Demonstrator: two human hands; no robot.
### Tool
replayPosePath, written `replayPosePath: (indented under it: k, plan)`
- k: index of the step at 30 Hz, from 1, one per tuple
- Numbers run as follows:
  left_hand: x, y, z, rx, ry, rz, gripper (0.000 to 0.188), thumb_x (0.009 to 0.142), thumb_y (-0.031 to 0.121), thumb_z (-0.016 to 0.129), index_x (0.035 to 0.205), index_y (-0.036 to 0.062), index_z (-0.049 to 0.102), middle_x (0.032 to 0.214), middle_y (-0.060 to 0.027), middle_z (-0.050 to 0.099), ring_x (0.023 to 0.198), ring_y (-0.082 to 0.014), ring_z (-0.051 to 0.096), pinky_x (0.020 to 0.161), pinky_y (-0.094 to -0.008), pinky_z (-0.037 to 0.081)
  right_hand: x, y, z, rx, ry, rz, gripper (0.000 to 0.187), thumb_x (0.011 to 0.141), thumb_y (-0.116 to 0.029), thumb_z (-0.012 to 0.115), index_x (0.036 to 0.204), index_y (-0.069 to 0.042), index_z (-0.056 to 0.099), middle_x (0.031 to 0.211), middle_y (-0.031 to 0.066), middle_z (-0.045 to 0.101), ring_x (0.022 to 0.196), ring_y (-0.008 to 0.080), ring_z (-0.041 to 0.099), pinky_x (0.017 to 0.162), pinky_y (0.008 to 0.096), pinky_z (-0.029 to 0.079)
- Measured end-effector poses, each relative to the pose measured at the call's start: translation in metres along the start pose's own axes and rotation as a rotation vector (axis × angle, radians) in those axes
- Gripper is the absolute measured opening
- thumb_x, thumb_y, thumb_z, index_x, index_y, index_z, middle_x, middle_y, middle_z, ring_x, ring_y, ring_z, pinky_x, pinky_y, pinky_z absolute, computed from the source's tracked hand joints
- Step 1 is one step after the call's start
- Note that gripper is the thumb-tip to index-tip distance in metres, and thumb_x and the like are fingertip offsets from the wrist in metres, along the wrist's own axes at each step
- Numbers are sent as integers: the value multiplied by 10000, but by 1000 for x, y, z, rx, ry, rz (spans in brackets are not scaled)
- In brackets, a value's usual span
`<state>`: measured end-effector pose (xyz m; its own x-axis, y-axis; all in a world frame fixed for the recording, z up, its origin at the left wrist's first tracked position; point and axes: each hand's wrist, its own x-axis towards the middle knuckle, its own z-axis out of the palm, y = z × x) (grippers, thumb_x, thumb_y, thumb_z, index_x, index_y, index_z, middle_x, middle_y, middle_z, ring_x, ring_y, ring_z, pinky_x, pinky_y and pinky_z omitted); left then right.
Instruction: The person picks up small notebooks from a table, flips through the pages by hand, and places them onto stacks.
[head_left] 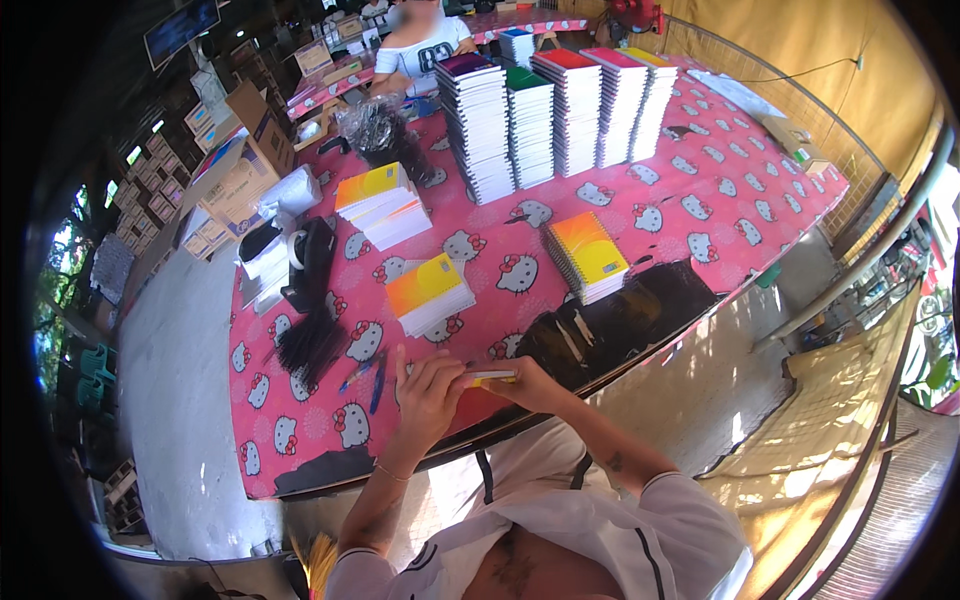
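Note:
Close to the table's near edge, my left hand and my right hand both grip a thin notebook with a white page block and a yellow cover underneath. Its left part is hidden behind my left fingers. Just beyond lies a small stack of yellow-orange notebooks without visible coils. To the right of it sits a pile of spiral-bound yellow-orange notebooks. Blue pens rest left of my left hand, beside a bundle of thin black strands, perhaps binding coils.
Tall stacks of spiral notebooks stand at the back of the pink patterned table. A larger yellow-orange stack, a black tape dispenser and cardboard boxes are on the left. Across the table sits another person.

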<state>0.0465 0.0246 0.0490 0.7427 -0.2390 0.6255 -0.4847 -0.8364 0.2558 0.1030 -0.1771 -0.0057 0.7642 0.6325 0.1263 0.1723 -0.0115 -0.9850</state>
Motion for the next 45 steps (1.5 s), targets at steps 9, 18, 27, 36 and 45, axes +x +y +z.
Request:
replayPosePath:
  k: [9, 18, 27, 36, 45]
  plan:
    - [-3, -9, 3, 90, -265, -31, 457, 906, 342, 670, 1252, 59, 577, 1291, -137, 596, 1225, -305, 564, 1180, -589, 179, 9, 8, -8, -27, 20, -87, 308, 922, -40, 663, 1229, -33, 678, 920, 93, 723, 793, 79, 576, 730, 277, 504]
    - [0, 15, 15, 417, -234, -140, 888, 990, 617, 384, 1478, -122, 318, 1557, -344, 273, 1485, -467, 226, 1157, -672, 79, 8, -6, 0, -50, 44, -64, 373, 902, -44, 671, 1275, -37, 655, 1048, 145, 745, 885, 104, 644, 837, 309, 529]
    - [-10, 20, 24, 403, -238, -63, 882, 991, 618, 367, 1498, -100, 307, 1562, -317, 290, 1484, -442, 249, 1152, -680, 77, 7, 2, 5, -88, 10, -29, 334, 897, -38, 636, 1229, -39, 675, 936, 172, 731, 811, 152, 681, 779, 316, 534]
    - [-35, 35, 37, 247, -267, -25, 886, 1000, 625, 305, 1504, -103, 289, 1576, -310, 266, 1499, -442, 207, 1158, -676, 40, 6, -3, 3, -56, 8, 3, 283, 876, -83, 665, 1147, 0, 671, 844, 199, 705, 717, 231, 686, 713, 349, 541]
    - [-63, 44, 44, 230, -222, 45, 814, 1035, 569, 296, 1509, -92, 296, 1585, -270, 298, 1510, -408, 209, 1154, -676, -25, 8, 6, 5, -97, 70, -69, 329, 887, -116, 685, 1197, -7, 658, 876, 229, 701, 751, 314, 707, 715, 356, 536]
